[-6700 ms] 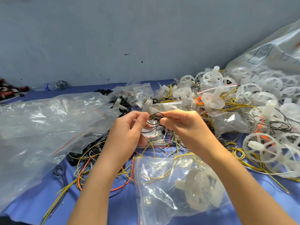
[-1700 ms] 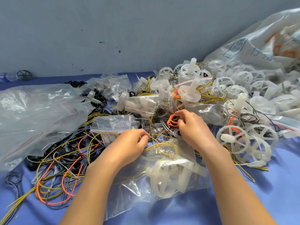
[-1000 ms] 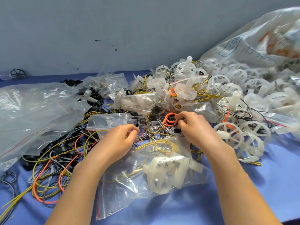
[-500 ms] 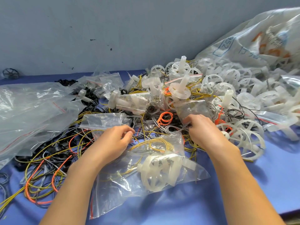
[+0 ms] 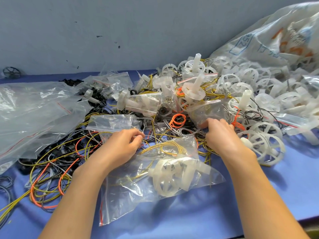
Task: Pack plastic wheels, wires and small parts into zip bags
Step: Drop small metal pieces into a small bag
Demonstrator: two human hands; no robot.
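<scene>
A clear zip bag (image 5: 124, 192) lies on the blue surface (image 5: 259, 195) between the person's forearms, with a white plastic wheel (image 5: 169, 178) and a loop of yellow wire (image 5: 170, 147) inside it. The left hand (image 5: 124, 144) sits at the bag's upper left corner, fingers curled and tips drawn together. From here I can't tell whether they pinch the bag's edge, a wire, or nothing. The right hand (image 5: 219, 133) is just beyond the bag's upper right corner, reaching into the heap. Its fingertips are lost among wires and a crumpled small bag (image 5: 207, 111), so I can't tell its grip either.

Beyond the bag, between the two hands, lies an orange wire coil (image 5: 177, 120). To the bag's left spreads a tangle of wires (image 5: 51, 169) over black parts too small to make out. Farther left, large clear bags (image 5: 34, 114) run off the edge of view. Beyond and to the right of the bag rises a pile of white wheels (image 5: 259, 83). Behind it a printed sack (image 5: 276, 40) is cut off at the corner, its lettering unreadable.
</scene>
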